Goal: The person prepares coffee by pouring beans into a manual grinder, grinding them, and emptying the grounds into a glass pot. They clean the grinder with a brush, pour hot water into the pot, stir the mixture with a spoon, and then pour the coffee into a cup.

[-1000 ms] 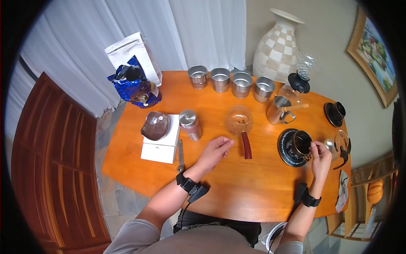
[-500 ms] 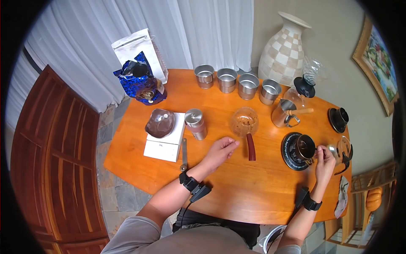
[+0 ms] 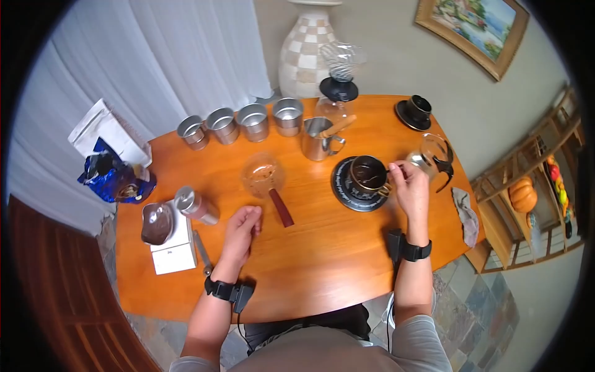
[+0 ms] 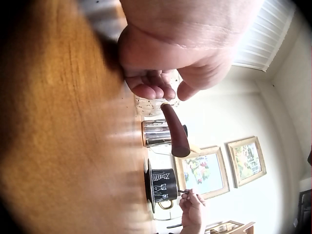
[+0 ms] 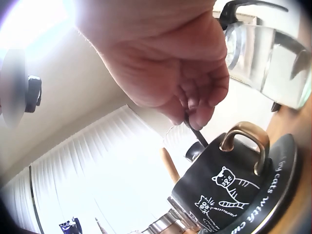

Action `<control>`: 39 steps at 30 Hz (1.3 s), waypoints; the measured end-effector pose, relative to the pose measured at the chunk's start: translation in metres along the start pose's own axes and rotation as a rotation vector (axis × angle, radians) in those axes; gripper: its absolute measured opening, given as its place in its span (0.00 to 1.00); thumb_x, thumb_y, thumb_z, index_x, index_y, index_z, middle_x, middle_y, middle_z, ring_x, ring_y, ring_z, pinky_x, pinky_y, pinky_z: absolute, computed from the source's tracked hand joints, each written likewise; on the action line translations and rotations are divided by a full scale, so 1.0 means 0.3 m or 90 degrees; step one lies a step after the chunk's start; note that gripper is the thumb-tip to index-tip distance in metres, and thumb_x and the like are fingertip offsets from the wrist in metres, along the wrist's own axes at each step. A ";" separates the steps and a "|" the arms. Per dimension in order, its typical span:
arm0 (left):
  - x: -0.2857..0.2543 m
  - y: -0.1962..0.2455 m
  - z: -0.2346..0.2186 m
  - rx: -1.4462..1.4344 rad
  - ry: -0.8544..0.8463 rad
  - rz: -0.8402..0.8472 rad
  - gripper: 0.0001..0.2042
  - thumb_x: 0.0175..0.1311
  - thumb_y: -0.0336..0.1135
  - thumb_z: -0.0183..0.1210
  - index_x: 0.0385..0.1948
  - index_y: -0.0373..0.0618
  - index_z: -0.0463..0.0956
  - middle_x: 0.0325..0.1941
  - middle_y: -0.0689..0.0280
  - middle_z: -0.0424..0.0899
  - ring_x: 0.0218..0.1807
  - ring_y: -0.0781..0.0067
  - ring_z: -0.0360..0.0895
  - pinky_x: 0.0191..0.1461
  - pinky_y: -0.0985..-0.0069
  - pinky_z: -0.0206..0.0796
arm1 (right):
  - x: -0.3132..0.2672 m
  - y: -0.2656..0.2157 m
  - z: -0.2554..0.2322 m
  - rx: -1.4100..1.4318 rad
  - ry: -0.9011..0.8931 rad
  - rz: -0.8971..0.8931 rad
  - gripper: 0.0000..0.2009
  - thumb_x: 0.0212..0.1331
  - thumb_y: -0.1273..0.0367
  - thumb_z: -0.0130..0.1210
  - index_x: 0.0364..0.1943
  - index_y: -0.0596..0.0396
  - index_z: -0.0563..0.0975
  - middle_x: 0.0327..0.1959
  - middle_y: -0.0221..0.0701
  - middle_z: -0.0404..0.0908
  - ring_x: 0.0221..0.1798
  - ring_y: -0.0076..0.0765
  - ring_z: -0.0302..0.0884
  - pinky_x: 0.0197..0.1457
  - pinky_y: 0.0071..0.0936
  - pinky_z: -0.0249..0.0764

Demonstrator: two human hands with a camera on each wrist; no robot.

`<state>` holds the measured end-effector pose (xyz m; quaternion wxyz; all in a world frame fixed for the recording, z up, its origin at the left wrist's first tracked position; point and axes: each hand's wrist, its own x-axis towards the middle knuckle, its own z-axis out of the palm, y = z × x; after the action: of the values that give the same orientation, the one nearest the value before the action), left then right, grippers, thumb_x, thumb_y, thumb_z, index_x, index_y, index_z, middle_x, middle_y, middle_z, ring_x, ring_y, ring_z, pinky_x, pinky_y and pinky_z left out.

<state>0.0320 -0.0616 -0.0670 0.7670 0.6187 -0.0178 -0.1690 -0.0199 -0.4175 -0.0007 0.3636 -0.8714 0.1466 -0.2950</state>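
With thumb and fingertips, my right hand (image 3: pixel 412 186) pinches a thin dark handle (image 5: pixel 196 134), like a spoon's. It slants into a black cup (image 5: pixel 214 185) with white cat drawings and a gold ear; its lower end is hidden inside. Dark liquid shows in the cup, which stands on a black saucer (image 3: pixel 343 192) with white lettering. My left hand (image 3: pixel 240 235) lies low over the table, fingers loosely curled and holding nothing. Just beyond it is a clear glass bowl (image 3: pixel 263 176) with dark specks and a red-brown handle (image 3: pixel 281 208).
A glass pot (image 3: pixel 423 162) stands right of the cup, near a grey cloth (image 3: pixel 465 217). Behind the cup are a steel pitcher (image 3: pixel 315 146) and a dripper on its stand (image 3: pixel 339 90). Several steel cups line the back. A grinder (image 3: pixel 197 206) and white scale (image 3: pixel 175 257) sit left.
The head view has swung right, so the table things appear further left. My right hand keeps its pinch at the cup's rim; the left stays loosely curled beside the glass bowl.
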 end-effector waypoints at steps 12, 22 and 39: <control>-0.013 0.020 0.019 0.005 0.002 -0.005 0.08 0.72 0.38 0.53 0.33 0.46 0.72 0.24 0.74 0.69 0.27 0.83 0.64 0.32 0.84 0.56 | -0.005 -0.005 0.002 -0.013 0.031 -0.046 0.08 0.59 0.71 0.58 0.34 0.64 0.81 0.29 0.47 0.81 0.31 0.50 0.80 0.36 0.38 0.74; -0.009 0.018 0.016 -0.013 0.008 -0.001 0.08 0.72 0.36 0.52 0.35 0.43 0.73 0.24 0.73 0.70 0.27 0.83 0.64 0.32 0.85 0.56 | -0.002 -0.017 -0.016 0.088 -0.053 -0.022 0.09 0.60 0.70 0.58 0.34 0.64 0.81 0.27 0.45 0.80 0.29 0.45 0.79 0.35 0.34 0.73; -0.015 0.027 0.028 -0.010 0.013 0.004 0.08 0.72 0.37 0.52 0.34 0.44 0.73 0.24 0.73 0.69 0.26 0.83 0.63 0.32 0.85 0.56 | -0.002 -0.021 -0.019 0.037 0.023 -0.006 0.09 0.58 0.69 0.61 0.32 0.64 0.82 0.27 0.45 0.81 0.28 0.47 0.78 0.34 0.35 0.73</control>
<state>0.0276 -0.0667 -0.0564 0.7726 0.6143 -0.0104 -0.1601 -0.0238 -0.4158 0.0067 0.3850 -0.8555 0.1400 -0.3167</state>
